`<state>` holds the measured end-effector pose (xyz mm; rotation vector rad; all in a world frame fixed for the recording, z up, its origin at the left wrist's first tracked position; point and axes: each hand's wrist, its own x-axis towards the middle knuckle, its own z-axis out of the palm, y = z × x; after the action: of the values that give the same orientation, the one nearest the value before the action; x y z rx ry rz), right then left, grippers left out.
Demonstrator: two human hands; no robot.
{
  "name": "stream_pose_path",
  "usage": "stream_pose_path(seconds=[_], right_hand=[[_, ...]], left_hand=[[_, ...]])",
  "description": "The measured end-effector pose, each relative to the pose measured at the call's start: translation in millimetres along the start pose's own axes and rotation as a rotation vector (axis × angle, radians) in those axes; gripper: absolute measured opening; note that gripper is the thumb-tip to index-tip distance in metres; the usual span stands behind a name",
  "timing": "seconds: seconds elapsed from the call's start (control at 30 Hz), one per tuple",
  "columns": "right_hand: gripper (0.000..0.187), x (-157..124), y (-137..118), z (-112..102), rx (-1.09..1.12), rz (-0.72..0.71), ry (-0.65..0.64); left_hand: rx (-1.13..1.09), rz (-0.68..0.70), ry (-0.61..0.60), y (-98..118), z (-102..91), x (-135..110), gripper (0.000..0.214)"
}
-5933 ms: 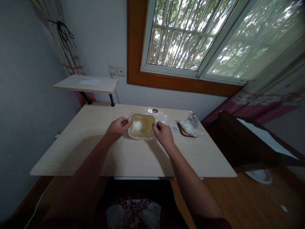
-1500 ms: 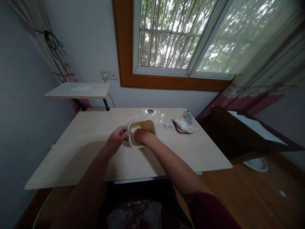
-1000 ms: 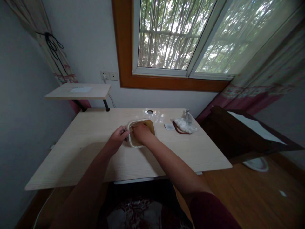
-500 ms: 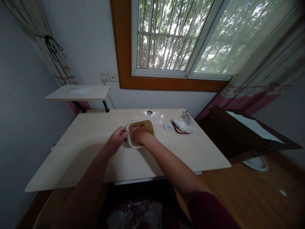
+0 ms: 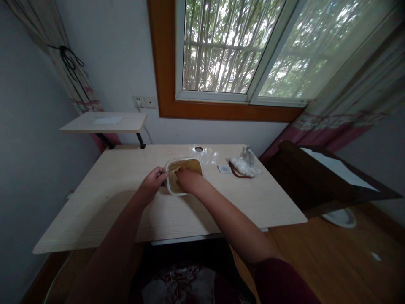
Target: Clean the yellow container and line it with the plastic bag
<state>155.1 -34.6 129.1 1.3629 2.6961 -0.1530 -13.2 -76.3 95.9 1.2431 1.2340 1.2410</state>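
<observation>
A small rounded rectangular container (image 5: 200,164) with a pale rim and a tan-brown inside sits on the desk. My left hand (image 5: 154,182) grips its left rim, thumb on top and fingers bent around the outer side. My right hand (image 5: 189,179) reaches into the container from the right. Its fingers are bent together against the inner left part, near a pale patch. The fingertips are too small and partly hidden to show what they pinch, if anything.
Right of the container lie a small white card (image 5: 224,169) and a clear plastic bag (image 5: 246,165) with a brown strap-like piece. A raised shelf (image 5: 126,121) stands at the desk's (image 5: 120,211) back left. Beyond the right edge is a dark piece of furniture (image 5: 319,177).
The container has shifted slightly left, with my left hand still at its rim. Inside it, my right hand's fingers were more spread and are now drawn together.
</observation>
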Motion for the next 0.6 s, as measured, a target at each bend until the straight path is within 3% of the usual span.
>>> stream_pose_path(seconds=[0.27, 0.6], right_hand=[[0.038, -6, -9, -26, -0.031, -0.004, 0.137], [0.033, -7, -19, -25, -0.072, 0.013, 0.057]], left_hand=[[0.044, 0.026, -0.059, -6, -1.3, 0, 0.024], [0.039, 0.022, -0.098, -7, -1.4, -1, 0.027]])
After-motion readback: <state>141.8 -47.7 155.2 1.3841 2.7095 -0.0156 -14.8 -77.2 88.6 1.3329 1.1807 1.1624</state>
